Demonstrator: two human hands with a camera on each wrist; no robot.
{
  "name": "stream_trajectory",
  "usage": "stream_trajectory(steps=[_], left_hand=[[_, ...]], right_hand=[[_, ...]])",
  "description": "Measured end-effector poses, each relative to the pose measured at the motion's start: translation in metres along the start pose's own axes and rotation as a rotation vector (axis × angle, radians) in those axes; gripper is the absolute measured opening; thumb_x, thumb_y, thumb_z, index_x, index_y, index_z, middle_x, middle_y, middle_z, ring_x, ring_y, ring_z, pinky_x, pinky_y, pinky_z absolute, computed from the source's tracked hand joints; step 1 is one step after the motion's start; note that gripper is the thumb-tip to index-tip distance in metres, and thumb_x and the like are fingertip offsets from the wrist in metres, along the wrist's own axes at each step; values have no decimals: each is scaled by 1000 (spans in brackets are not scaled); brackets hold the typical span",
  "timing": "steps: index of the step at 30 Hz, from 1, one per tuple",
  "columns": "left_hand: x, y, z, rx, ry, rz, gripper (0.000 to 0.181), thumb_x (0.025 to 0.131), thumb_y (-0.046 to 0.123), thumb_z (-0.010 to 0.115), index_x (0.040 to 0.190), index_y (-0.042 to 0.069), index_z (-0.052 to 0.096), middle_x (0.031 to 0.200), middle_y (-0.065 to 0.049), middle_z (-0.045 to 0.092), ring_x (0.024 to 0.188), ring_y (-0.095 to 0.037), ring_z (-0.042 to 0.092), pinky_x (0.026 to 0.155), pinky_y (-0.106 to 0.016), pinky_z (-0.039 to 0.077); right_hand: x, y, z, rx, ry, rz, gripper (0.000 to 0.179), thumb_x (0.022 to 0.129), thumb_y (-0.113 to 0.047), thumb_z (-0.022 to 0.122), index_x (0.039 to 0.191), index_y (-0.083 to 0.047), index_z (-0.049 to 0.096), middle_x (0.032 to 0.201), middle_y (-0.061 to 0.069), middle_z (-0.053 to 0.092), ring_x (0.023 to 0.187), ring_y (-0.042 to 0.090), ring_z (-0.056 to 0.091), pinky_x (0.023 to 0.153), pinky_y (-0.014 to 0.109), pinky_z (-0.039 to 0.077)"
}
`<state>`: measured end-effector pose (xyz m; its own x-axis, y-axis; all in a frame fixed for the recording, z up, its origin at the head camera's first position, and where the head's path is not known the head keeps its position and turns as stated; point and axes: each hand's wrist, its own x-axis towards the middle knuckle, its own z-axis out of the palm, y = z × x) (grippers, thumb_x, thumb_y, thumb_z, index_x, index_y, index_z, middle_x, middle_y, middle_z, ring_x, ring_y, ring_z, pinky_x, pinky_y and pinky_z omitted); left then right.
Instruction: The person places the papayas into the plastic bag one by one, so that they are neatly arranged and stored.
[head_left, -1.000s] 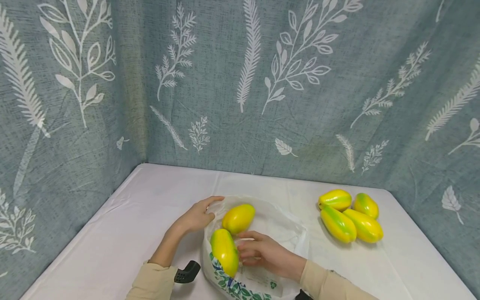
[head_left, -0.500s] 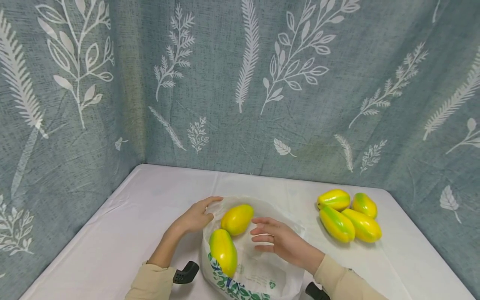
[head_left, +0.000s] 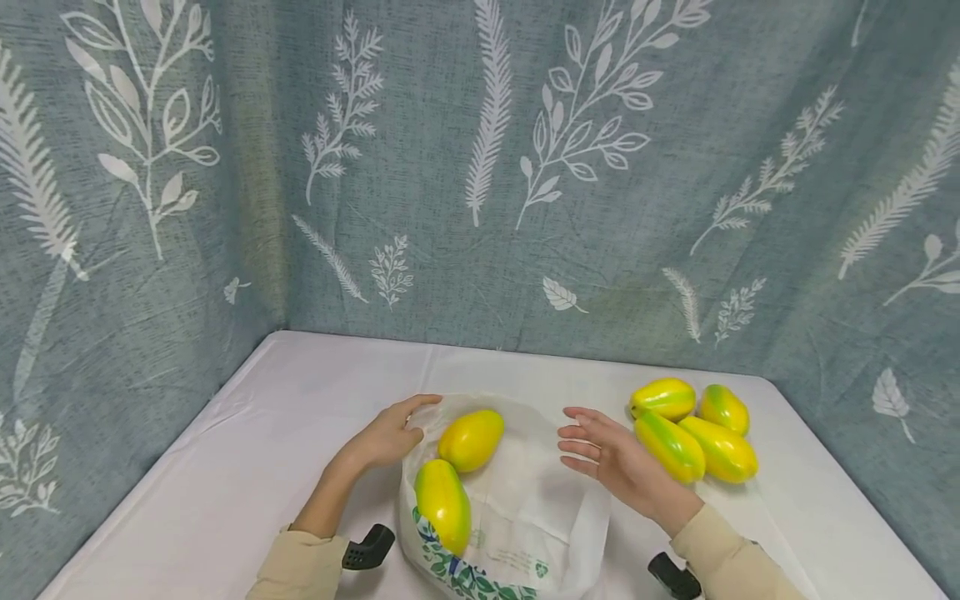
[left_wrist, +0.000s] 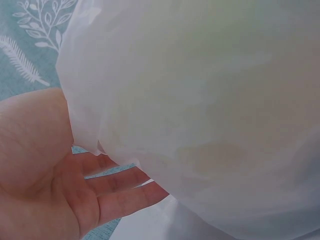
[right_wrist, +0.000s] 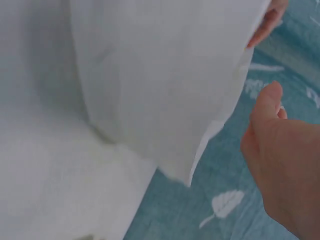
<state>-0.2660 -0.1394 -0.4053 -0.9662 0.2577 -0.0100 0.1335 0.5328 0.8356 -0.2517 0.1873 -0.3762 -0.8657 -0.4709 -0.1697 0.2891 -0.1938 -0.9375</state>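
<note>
A white plastic bag (head_left: pixel 525 492) with a green leaf print stands with its mouth open at the front of the table. Inside, against its left wall, lie two yellow-green papayas, a rear papaya (head_left: pixel 472 440) and a front papaya (head_left: pixel 442 506). My left hand (head_left: pixel 386 435) grips the bag's left rim; in the left wrist view the fingers of that hand (left_wrist: pixel 75 185) pass behind the plastic. My right hand (head_left: pixel 618 458) hovers at the bag's right rim, fingers loosely extended and holding nothing. The right wrist view shows this hand (right_wrist: pixel 285 150) apart from the bag's wall (right_wrist: pixel 160 90).
Several more papayas (head_left: pixel 693 429) lie in a cluster on the right of the white-covered table (head_left: pixel 330 375), just beyond my right hand. A blue-grey curtain (head_left: pixel 450 275) with white leaf patterns hangs behind and along the sides.
My right hand has moved out of the bag, away from the front papaya, rightward to the bag's right rim. My left hand keeps its grip; both papayas in the bag stay put.
</note>
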Motion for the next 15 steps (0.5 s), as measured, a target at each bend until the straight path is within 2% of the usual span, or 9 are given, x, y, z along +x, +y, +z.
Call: stream_trajectory(steps=[4, 7, 11, 15], left_hand=[[0, -2, 0, -1, 0, 4, 53, 87, -5, 43, 139, 3, 46, 141, -24, 41, 129, -40, 36, 103, -60, 27], [0, -3, 0, -2, 2, 7, 53, 87, -5, 43, 139, 3, 46, 141, -24, 42, 129, -40, 37, 104, -60, 27], [0, -4, 1, -6, 0, 8, 52, 87, -4, 43, 139, 3, 46, 141, -24, 41, 132, -42, 33, 104, -61, 25], [1, -3, 0, -10, -3, 10, 52, 88, -5, 43, 139, 3, 46, 142, -24, 41, 132, -42, 32, 104, -61, 25]], right_hand=[[-7, -8, -15, 21, 33, -41, 46, 103, -24, 40, 141, -1, 28, 112, 6, 56, 107, 21, 54, 97, 35, 43], [-13, -14, -28, 37, 61, -72, 39, 103, -25, 38, 136, -5, 34, 113, 6, 54, 107, 21, 54, 96, 33, 43], [-24, -23, -48, 97, 83, -131, 26, 103, -23, 36, 123, -13, 49, 114, 6, 52, 106, 19, 54, 95, 31, 43], [-36, -33, -69, 154, 112, -173, 24, 104, -25, 36, 118, -18, 54, 112, 4, 52, 105, 17, 54, 95, 30, 44]])
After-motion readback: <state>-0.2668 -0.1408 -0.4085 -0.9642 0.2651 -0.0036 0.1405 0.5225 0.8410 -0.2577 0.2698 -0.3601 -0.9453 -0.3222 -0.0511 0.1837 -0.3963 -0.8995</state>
